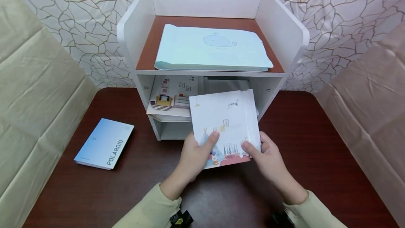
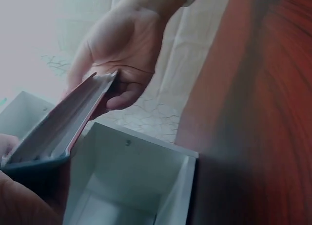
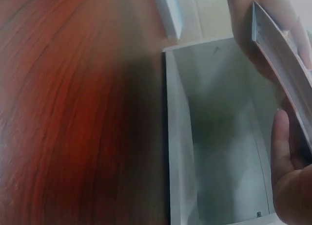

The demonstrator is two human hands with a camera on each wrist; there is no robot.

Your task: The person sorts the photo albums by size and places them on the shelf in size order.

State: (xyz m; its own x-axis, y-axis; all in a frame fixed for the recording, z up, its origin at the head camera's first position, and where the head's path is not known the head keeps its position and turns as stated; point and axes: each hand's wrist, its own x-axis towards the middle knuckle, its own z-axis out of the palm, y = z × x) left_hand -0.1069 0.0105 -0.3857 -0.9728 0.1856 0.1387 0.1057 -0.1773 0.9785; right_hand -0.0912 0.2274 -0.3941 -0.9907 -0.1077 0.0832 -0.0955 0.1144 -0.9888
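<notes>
A white album (image 1: 221, 119) with small drawings and a pink lower edge is held between both hands in front of the shelf. My left hand (image 1: 194, 159) grips its lower left side, thumb on the cover. On the lower right edge my right hand (image 1: 270, 159) holds it, thumb on the cover and fingers behind. In the left wrist view, the album's page edges (image 2: 73, 115) face the camera between the two hands. Behind it, a similar illustrated album (image 1: 172, 92) lies in the shelf's middle compartment, partly covered by the held one.
The small white shelf (image 1: 292, 41) stands at the back of the dark red-brown table (image 1: 316, 143). A pale blue album with a whale drawing (image 1: 190, 46) lies on its top board. A blue book marked POLAROID (image 1: 102, 143) rests on the table at left. Fabric (image 1: 41, 115) hangs at the sides.
</notes>
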